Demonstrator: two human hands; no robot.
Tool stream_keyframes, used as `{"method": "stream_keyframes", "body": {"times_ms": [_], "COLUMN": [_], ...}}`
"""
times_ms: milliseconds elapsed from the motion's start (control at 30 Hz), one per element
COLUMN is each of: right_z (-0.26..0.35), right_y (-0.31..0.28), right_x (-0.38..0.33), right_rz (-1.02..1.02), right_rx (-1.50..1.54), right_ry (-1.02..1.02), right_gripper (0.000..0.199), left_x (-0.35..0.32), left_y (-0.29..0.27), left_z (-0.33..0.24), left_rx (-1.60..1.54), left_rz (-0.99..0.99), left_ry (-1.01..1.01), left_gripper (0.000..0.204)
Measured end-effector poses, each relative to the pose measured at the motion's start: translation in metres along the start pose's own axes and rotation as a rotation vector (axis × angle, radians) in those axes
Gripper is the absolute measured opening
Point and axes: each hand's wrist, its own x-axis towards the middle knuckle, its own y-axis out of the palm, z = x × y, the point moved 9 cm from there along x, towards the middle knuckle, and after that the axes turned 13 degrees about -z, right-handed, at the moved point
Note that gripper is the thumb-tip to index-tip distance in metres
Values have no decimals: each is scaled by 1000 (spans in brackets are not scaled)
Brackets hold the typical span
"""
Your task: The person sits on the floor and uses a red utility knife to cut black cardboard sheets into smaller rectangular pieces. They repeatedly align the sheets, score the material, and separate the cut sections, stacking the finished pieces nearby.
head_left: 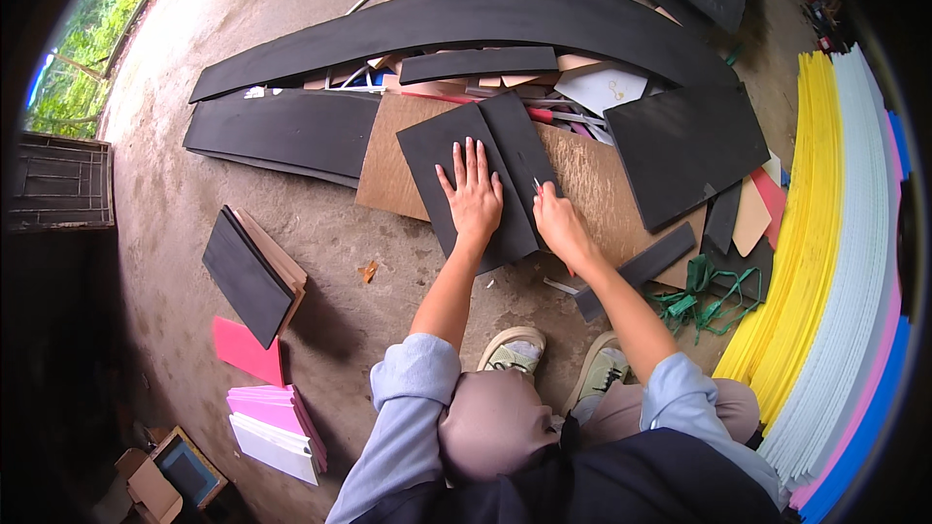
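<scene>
Cutting step, I judge. My left hand (pixel 473 196), fingers spread wide, pins the black foam sheet (pixel 464 170) on brown cardboard (pixel 594 184) at 12 o'clock; right hand (pixel 557 220) grips a small blade. Next calls for steady pressure.

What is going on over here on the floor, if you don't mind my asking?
A person crouches on the concrete floor over a black foam sheet lying on brown cardboard. The left hand presses flat on the sheet, fingers spread. The right hand holds a small blade-like tool against the sheet's right edge. Stacks of coloured foam sheets lie at the right.
</scene>
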Motion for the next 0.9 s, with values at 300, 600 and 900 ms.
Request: {"method": "stream_keyframes", "body": {"times_ms": [300,600,900], "right_z": [36,34,-23], "right_y": [68,70,37], "right_x": [123,126,-74], "right_rz": [2,146,236], "right_rx": [21,-16,-105], "right_ry": [-63,34,84], "right_gripper": [23,29,21], "left_x": [3,1,0], "left_y": [3,3,1], "left_z": [6,5,6], "left_rx": [-52,-61,-2], "left_rz": [70,62,-26], "left_ry": [-36,-40,1], "left_gripper": [57,57,54]}}
